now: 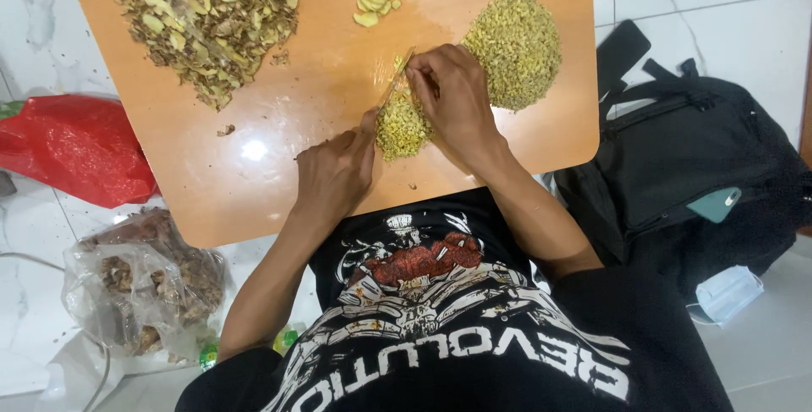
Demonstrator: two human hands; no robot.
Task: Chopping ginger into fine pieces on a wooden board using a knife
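You are mid-chop: your left hand (336, 173) grips the knife (394, 79) by its handle, blade angled toward the board's far edge. Your right hand (457, 99) presses fingertips onto the small minced ginger heap (401, 129) near the board's (254, 167) near edge (1 larger heap sits right). Next, keep those fingertips clear of the blade.

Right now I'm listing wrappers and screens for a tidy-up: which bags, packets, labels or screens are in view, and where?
Red plastic bag: left of the wooden board, crumpled, glossy.
Clear plastic bag: on the floor below it, lumpy, holding brown pieces.
Black backpack: right of the board, with a teal flat thing in its pocket, perhaps a phone.
No readable screen shows.
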